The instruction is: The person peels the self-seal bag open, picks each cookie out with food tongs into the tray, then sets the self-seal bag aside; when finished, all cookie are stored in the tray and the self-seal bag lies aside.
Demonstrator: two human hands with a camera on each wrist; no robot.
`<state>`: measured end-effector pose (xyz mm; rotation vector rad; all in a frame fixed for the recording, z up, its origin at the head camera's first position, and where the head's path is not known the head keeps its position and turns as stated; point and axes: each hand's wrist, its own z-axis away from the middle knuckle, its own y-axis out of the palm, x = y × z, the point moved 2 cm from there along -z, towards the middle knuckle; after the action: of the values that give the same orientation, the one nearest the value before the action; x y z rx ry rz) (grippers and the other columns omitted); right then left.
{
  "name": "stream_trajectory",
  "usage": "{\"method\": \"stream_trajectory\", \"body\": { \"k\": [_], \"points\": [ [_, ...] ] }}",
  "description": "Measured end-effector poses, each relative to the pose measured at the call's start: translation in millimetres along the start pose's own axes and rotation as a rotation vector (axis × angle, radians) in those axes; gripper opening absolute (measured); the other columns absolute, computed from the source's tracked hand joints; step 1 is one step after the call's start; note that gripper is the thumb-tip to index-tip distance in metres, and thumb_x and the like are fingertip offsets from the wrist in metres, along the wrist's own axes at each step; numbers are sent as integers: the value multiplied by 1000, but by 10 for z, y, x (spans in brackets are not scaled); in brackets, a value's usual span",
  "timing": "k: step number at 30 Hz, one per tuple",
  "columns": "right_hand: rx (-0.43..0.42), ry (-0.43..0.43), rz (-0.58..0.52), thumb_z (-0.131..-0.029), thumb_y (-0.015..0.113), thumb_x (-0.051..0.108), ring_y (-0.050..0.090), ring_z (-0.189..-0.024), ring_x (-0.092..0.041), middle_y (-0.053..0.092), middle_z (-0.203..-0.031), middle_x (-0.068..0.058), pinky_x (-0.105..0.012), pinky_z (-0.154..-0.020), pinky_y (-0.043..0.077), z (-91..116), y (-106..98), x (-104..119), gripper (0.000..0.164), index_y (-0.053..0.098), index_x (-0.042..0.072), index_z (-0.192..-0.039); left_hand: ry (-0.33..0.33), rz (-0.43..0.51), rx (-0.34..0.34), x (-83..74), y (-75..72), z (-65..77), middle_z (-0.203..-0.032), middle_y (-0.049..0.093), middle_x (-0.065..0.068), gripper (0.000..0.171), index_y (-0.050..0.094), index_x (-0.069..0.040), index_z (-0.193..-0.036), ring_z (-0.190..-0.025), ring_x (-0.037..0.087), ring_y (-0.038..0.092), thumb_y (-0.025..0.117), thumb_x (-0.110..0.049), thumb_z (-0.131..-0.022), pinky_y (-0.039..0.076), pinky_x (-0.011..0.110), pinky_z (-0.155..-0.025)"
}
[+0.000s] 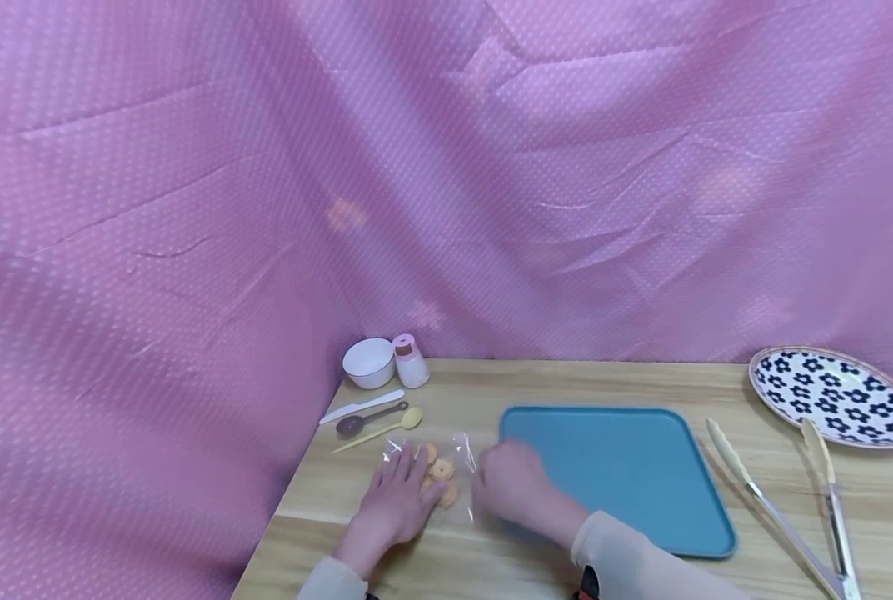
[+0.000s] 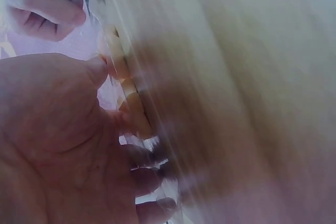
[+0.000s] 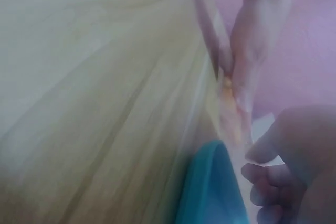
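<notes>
- Left hand (image 1: 396, 504): fingers extended, lying flat on a clear bag of cookies (image 1: 442, 469) under and just right of it.
- Right hand (image 1: 510, 483): blurred, fingers curled into a loose fist at the bag's right edge.
- Blue tray (image 1: 619, 475): directly right of the right hand.
- Yellow spoon (image 1: 411, 418), brown spoon (image 1: 351, 426), white knife (image 1: 364, 407): beyond the left hand, in that order.
- Tongs (image 1: 782, 527): well right of the right hand.
</notes>
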<state>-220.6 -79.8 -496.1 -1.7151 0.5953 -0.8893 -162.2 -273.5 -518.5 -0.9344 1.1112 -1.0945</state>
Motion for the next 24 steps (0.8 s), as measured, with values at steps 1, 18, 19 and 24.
{"method": "stream_trajectory", "body": {
  "k": [1, 18, 19, 24],
  "points": [
    [27, 2, -44, -89, 64, 31, 43, -51, -11, 48, -52, 8, -26, -48, 36, 6, -9, 9, 40, 50, 23, -52, 0, 4, 0, -3, 5, 8, -171, 15, 18, 76, 22, -14, -163, -159, 39, 17, 31, -62, -104, 18, 62, -129],
    [99, 83, 84, -93, 61, 57, 51, -62, -16, 56, -62, 3, -31, -55, 45, -529, 179, 170, 54, 51, 21, -55, 5, 36, -36, 14, 28, 71, -169, 20, 21, 75, 28, -11, -161, -157, 44, 21, 37, -60, -104, 20, 70, -124],
    [107, 88, 94, -92, 63, 53, 50, -62, -16, 56, -62, 2, -31, -53, 45, -552, 185, 159, 52, 51, 20, -54, 7, 37, -33, 7, 31, 68, -169, 20, 21, 75, 27, -11, -161, -157, 43, 21, 37, -60, -104, 19, 70, -124],
    [153, 127, 80, -85, 69, 36, 48, -56, -15, 52, -59, 2, -29, -47, 41, -621, 192, 43, 40, 50, 19, -54, 15, 22, -33, -33, 35, 36, -170, 19, 20, 76, 27, -12, -161, -157, 43, 21, 36, -61, -104, 20, 69, -125]
  ]
}}
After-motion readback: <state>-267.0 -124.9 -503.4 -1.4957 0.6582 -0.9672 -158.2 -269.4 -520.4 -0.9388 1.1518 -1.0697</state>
